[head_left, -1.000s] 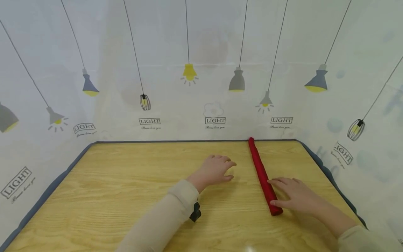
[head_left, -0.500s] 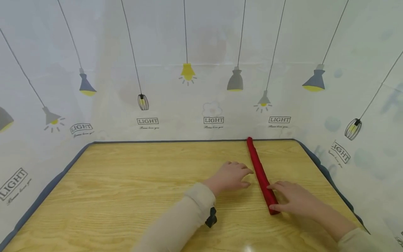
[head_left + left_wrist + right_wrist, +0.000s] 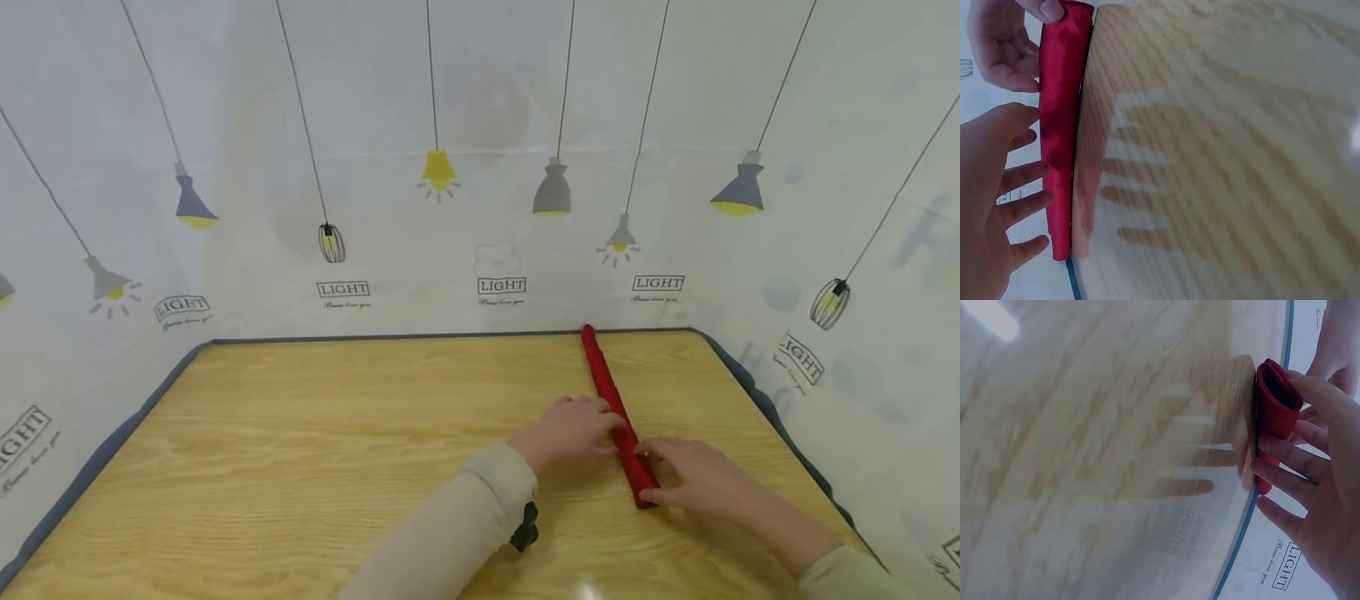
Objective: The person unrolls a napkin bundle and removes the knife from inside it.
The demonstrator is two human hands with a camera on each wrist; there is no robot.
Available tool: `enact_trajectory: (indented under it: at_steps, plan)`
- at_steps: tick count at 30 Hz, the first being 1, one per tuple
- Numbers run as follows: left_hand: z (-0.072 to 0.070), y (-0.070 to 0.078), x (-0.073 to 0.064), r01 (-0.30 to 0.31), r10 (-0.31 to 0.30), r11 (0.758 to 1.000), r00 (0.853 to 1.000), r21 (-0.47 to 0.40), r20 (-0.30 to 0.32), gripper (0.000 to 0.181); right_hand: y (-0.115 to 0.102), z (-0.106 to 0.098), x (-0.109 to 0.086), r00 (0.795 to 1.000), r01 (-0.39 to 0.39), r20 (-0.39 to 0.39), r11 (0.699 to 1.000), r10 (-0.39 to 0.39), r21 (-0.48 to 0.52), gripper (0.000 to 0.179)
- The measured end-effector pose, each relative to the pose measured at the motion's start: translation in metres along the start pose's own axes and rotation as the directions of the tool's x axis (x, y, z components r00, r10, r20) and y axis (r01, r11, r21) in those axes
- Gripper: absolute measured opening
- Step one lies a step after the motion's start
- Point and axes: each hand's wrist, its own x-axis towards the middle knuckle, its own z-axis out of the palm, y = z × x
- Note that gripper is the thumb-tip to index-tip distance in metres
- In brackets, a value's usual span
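Note:
A long red cloth roll [image 3: 597, 367] lies on the wooden table, running from the back edge towards me on the right side. Its near end, seen in the right wrist view, shows a dark hollow in the roll [image 3: 1279, 412]. My left hand [image 3: 573, 429] reaches it from the left, fingertips at the roll around its middle; the left wrist view shows those fingers spread and loosely extended along the cloth. At the near end, my right hand [image 3: 701, 479] touches the right side, thumb low by the end and fingers a little farther up.
The wood-grain table [image 3: 300, 433] has a dark blue edging along its back and sides. White walls [image 3: 390, 192] printed with hanging lamps stand round it. A small black device [image 3: 525, 527] is strapped at my left wrist.
My left hand has moved right and slightly nearer, up to the roll. The right hand stays by the near end with its fingers closer in. The view has shifted slightly.

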Motion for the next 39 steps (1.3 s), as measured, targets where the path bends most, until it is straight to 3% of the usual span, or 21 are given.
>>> enact_trajectory:
  at_steps: [4,14,23,30,39]
  plan:
    - [0.000,0.005,0.003,-0.007,0.007,1.000,1.000,-0.010,-0.008,0.033,-0.002,-0.001,0.000,1.000,-0.017,0.014,0.999,0.016,0.038,0.048]
    - [0.001,0.010,0.007,-0.066,0.067,0.997,0.997,0.040,-0.031,0.033,-0.001,-0.004,-0.010,0.999,-0.018,0.035,1.000,0.018,0.009,0.043]
    - [0.002,0.012,0.014,-0.097,0.097,0.995,0.994,0.014,-0.055,0.029,0.005,-0.006,-0.010,0.995,0.101,0.002,0.992,-0.101,-0.075,0.047]
    - [-0.002,0.015,0.019,-0.065,0.063,0.997,0.997,-0.050,-0.041,0.023,0.004,-0.005,-0.007,0.988,0.156,-0.006,0.983,-0.157,-0.093,0.036]
    - [0.002,0.016,0.026,-0.066,0.062,0.993,0.997,-0.096,-0.043,0.025,-0.005,-0.003,-0.003,1.000,0.006,-0.028,0.999,-0.007,-0.040,0.034]
